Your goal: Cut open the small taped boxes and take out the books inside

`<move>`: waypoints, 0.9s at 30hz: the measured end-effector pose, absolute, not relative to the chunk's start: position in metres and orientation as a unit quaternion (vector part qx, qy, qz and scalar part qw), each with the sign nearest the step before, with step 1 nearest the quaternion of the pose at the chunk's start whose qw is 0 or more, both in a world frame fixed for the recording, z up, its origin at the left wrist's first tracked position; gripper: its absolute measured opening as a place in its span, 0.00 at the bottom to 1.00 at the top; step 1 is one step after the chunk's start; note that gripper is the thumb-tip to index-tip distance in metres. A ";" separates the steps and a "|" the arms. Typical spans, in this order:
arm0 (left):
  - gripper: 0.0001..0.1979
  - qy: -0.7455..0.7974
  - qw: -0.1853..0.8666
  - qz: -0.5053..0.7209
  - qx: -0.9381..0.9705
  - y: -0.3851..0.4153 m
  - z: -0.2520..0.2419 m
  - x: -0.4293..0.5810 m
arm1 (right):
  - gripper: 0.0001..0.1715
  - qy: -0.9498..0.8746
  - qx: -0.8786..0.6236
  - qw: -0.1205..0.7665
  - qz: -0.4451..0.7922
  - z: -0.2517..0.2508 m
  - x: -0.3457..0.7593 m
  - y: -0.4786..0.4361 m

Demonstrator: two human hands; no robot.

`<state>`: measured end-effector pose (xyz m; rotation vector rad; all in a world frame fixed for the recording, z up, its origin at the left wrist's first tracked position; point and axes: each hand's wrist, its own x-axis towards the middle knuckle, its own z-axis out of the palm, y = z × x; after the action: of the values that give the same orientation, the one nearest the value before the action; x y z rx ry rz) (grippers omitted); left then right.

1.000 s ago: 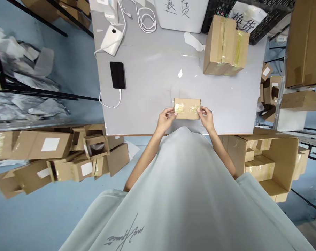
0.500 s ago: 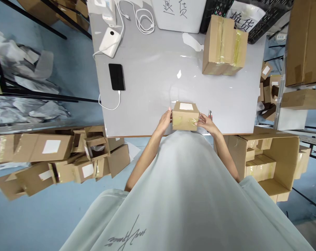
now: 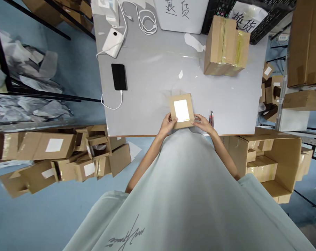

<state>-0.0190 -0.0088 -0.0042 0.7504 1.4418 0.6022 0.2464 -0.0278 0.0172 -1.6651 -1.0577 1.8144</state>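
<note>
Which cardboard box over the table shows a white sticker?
The small box held between the left hand and right hand; the taped boxes farther back show none.

I cannot see the underside of the box (image 3: 191,108); whether its label (image 3: 181,111) bears print, I cannot tell. Bin (image 3: 182,21) and crate (image 3: 268,26) are cut off at top.
</note>
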 end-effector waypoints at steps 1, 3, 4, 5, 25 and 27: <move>0.31 0.638 0.650 0.254 0.326 -0.011 -0.006 -0.018 | 0.44 -0.381 -0.613 0.217 0.657 0.012 0.246 -0.030; 0.30 0.641 0.653 0.235 0.327 -0.016 -0.010 -0.018 | 0.38 -0.375 -0.633 0.184 0.652 0.004 0.244 -0.036; 0.30 0.641 0.654 0.227 0.332 -0.017 -0.012 -0.019 | 0.36 -0.371 -0.640 0.170 0.651 0.001 0.244 -0.038; 0.30 0.640 0.654 0.221 0.338 -0.019 -0.014 -0.020 | 0.33 -0.366 -0.644 0.162 0.652 -0.001 0.244 -0.041; 0.23 0.642 0.528 0.244 0.499 0.073 0.003 0.029 | 0.39 -0.305 -0.687 0.339 0.566 -0.008 0.333 0.045; 0.24 0.635 0.529 0.238 0.510 0.086 0.004 0.043 | 0.44 -0.294 -0.691 0.351 0.560 -0.013 0.348 0.059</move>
<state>0.0429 0.0859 0.0038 1.2180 1.5167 0.5686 0.3477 0.0591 -0.0126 -1.7880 -0.7605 1.4493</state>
